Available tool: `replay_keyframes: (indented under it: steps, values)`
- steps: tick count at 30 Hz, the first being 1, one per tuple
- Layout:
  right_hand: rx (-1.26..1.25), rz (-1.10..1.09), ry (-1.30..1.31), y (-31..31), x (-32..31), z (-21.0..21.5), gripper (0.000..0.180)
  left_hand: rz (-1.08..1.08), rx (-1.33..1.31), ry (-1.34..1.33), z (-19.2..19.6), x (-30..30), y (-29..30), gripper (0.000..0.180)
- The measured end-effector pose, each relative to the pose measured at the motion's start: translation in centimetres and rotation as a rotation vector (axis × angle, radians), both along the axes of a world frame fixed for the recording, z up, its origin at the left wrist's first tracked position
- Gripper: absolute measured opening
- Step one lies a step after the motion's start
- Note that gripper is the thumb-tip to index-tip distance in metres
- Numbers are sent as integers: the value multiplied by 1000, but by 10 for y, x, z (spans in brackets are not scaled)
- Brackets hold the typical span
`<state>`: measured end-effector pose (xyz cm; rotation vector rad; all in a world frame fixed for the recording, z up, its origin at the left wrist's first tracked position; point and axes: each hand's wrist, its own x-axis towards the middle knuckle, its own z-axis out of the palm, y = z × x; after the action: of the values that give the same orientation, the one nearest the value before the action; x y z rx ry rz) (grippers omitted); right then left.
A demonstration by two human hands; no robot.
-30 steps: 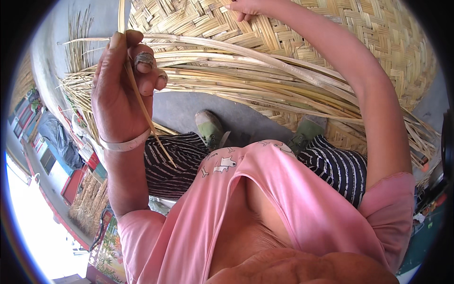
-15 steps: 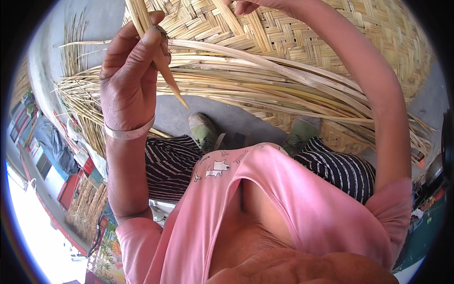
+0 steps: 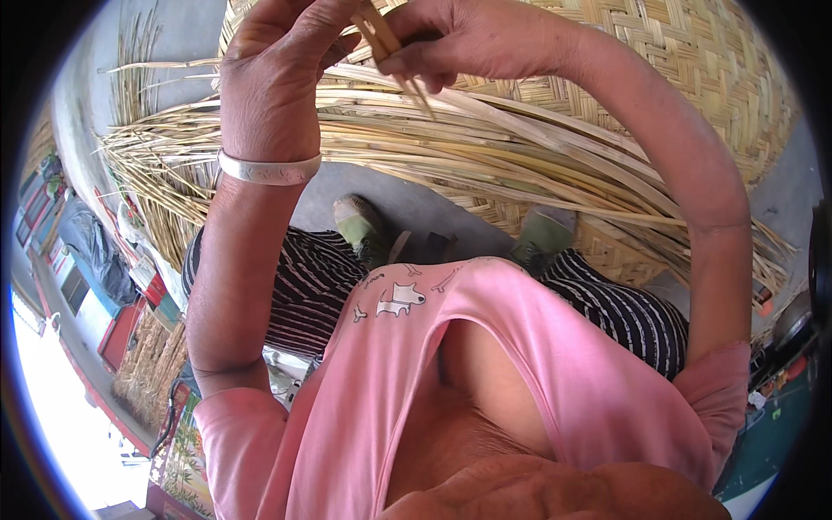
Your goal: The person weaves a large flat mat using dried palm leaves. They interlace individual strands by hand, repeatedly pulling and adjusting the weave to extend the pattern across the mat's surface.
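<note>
Near the top edge of the head view, my two hands meet at some pale brown, tapered plant strips (image 3: 379, 33). My left hand (image 3: 276, 78), below a white bangle, has its thumb and fingers closed on them. From the other side, my right hand (image 3: 477, 39) pinches the same strips, its fingers curled around their edge. Their thin ends point down past my right fingertips; the upper ends run out of view. Under both hands lies a long bundle of loose split strips (image 3: 520, 143), spread across a large woven mat (image 3: 685, 78).
More thin strips (image 3: 134, 74) lie at the upper left on the grey floor (image 3: 342, 184). My green shoes (image 3: 362, 227) stand between the bundle and my striped trouser legs. A dark plastic sheet (image 3: 94, 247) and a straw stack (image 3: 149, 368) show at the left.
My left hand has moved up and to the right with the strips. My right hand has come down from the top edge and taken hold of them too.
</note>
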<state>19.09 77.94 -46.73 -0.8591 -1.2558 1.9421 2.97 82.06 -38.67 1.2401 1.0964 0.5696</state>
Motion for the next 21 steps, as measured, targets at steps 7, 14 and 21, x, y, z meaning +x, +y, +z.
replay_keyframes:
  steps: [7,14,21]
  values:
    - [-68,-241,-598,4,51,-103,13,-72,-129,58,-2,-7,3,43]
    - [-261,-313,-447,8,70,-149,12,-235,-77,210,-15,-21,7,33]
    - [-250,-212,-168,18,40,-75,17,-224,-144,314,-38,-28,-3,37]
